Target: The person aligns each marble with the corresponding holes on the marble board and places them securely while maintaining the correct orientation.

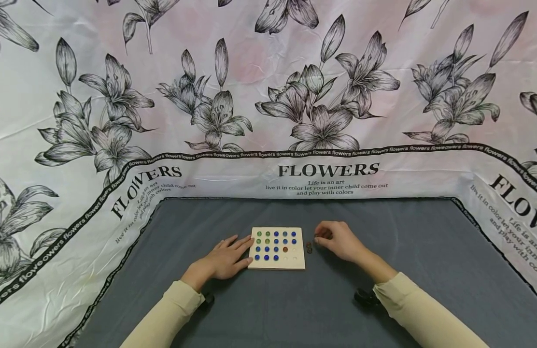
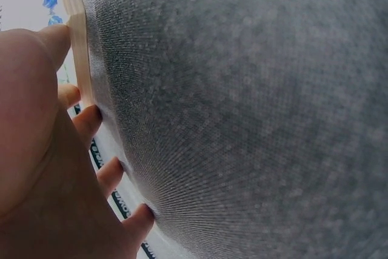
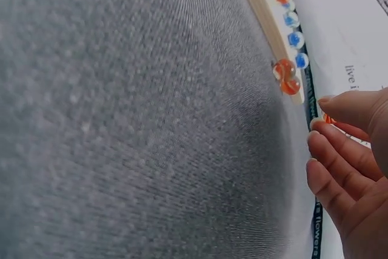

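Observation:
A pale wooden board [image 1: 298,262] with rows of holes lies on the grey cloth, holding several blue, green and one orange marble [image 1: 285,249]. My left hand [image 1: 231,253] rests flat on the cloth, fingertips [image 2: 68,95] touching the board's left edge [image 2: 77,34]. My right hand [image 1: 333,238], just right of the board, pinches an orange marble [image 3: 328,118] between thumb and fingertips [image 3: 317,127]. Two more orange marbles [image 1: 309,247] [image 3: 287,77] lie on the cloth beside the board's right edge [image 3: 265,10].
A grey cloth [image 1: 425,251] covers the table, ringed by a raised white floral sheet [image 1: 268,96] printed with "FLOWERS". Dark wrist-camera mounts [image 1: 365,296] sit under both cream sleeves.

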Tool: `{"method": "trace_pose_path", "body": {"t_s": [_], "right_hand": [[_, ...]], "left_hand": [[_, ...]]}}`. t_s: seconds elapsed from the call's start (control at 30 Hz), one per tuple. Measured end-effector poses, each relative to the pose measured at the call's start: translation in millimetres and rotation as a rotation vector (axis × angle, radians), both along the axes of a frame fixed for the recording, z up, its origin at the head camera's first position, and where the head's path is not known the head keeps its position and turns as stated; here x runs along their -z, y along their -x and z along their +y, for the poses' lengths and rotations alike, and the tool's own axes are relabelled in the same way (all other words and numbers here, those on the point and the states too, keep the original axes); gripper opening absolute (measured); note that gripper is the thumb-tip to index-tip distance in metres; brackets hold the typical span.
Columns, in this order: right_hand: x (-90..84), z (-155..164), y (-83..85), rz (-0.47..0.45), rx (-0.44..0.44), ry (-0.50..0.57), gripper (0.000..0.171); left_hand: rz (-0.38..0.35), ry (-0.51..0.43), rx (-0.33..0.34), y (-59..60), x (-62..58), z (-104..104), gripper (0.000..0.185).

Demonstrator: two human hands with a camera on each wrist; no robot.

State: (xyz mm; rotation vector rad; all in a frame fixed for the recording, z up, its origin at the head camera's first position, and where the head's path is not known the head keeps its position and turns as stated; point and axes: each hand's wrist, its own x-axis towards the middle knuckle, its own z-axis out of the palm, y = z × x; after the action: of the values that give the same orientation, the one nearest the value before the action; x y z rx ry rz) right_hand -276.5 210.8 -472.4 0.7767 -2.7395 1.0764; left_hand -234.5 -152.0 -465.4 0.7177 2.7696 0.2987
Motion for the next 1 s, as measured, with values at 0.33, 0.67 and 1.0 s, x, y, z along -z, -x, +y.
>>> {"method": "trace_pose_path", "body": {"t_s": [0.33, 0.67, 1.0], "right_hand": [[-7.2, -1.7, -13.5, 0.001, -0.012, 0.018, 0.009], [-12.6, -8.6, -24.9, -0.019, -0.056, 0.045, 0.009], [-14.7, -15.7, -28.3, -0.023, -0.097, 0.062, 0.008]], "left_hand": [[0.007, -0.004, 0.000, 0.3, 0.4, -0.8, 0.061], [-0.004, -0.012, 0.001, -0.5, -0.4, -0.6, 0.062], [0.006, -0.003, 0.002, -0.4, -1.6, 0.4, 0.062]]}}
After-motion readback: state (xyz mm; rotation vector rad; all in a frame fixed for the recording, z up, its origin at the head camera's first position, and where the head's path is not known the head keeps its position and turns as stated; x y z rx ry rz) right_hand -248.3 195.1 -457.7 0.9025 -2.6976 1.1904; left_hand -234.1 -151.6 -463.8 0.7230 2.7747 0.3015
